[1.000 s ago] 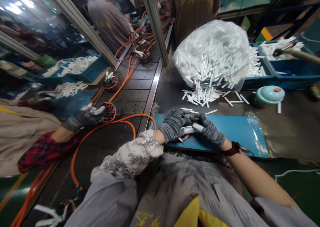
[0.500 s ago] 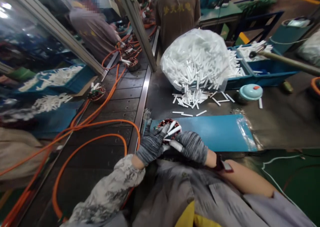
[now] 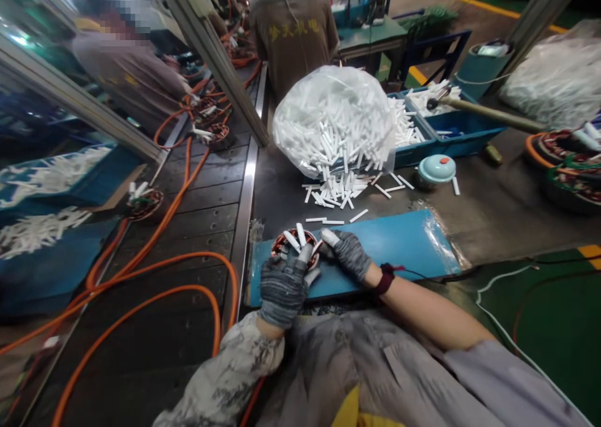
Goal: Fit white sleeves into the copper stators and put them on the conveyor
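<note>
We see the copper-wound ring point(image 3: 280, 244) on the blue mat point(image 3: 385, 242) on the desk point(image 3: 488, 217), white tubes point(image 3: 292, 241) slanting up from it. The gloved left hand point(image 3: 284, 286) covers its near side, so we cannot tell how tightly it grips. The right hand point(image 3: 347, 252) curls narrowly just beside the ring; whether it pinches anything we cannot make out. A larger wound ring point(image 3: 577, 180) is cut off at the right of our view.

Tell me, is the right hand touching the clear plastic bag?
Apart. The head view shows a gap between the right hand and the clear plastic bag, with loose white tubes on the dark bench between them.
</note>
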### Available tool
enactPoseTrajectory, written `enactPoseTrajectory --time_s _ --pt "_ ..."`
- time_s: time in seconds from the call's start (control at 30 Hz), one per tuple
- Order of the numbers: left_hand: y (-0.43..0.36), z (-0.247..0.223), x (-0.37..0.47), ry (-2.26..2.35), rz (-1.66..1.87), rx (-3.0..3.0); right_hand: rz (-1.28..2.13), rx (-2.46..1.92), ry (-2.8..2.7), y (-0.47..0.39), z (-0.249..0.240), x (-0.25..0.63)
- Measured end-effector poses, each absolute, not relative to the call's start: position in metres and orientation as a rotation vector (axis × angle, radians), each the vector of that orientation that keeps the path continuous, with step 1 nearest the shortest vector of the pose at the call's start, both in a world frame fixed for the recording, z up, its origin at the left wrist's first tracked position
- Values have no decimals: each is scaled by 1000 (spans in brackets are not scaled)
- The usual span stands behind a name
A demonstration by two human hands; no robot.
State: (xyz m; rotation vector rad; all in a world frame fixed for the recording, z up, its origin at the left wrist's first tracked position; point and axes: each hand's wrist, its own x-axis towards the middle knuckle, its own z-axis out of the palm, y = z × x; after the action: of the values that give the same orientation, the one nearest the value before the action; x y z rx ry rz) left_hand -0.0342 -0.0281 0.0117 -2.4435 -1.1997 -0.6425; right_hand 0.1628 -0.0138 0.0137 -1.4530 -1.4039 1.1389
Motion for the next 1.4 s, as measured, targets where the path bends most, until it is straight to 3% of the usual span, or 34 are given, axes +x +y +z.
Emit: enactPoseTrajectory --time_s 0.1,0.3,0.43,0.53,0.7,0.87,1.0,1.23,1.4 --pt "-14 7 -38 -1297 -634 -2437 1036 -1593 -1534 6 23 202" --pt "-8 4 -39 -1405 -648 -2517 460 -2104 -1509 65 32 305" --pt "-11 4 -36 -1520 -604 -2535 327 -2169 -1583 66 19 308" --pt "-12 3 -36 -1504 -643 -2500 402 -2036 -1646 39 15 279" --pt "-12 0 -40 -1481 -650 -2538 836 -1340 -1693 4 17 229" --pt "-12 1 -41 -1507 -595 -2560 1019 -1094 -1685 11 23 220" --pt "-14 1 -41 -1482 -583 -2542 946 -915 -1868 17 33 224" --pt "-16 -8 -39 -1508 -580 -2603 834 -1271 -1757 6 32 230" --pt "-16 -11 -39 -1554 -533 -2663 696 -1072 -1975 4 29 231"
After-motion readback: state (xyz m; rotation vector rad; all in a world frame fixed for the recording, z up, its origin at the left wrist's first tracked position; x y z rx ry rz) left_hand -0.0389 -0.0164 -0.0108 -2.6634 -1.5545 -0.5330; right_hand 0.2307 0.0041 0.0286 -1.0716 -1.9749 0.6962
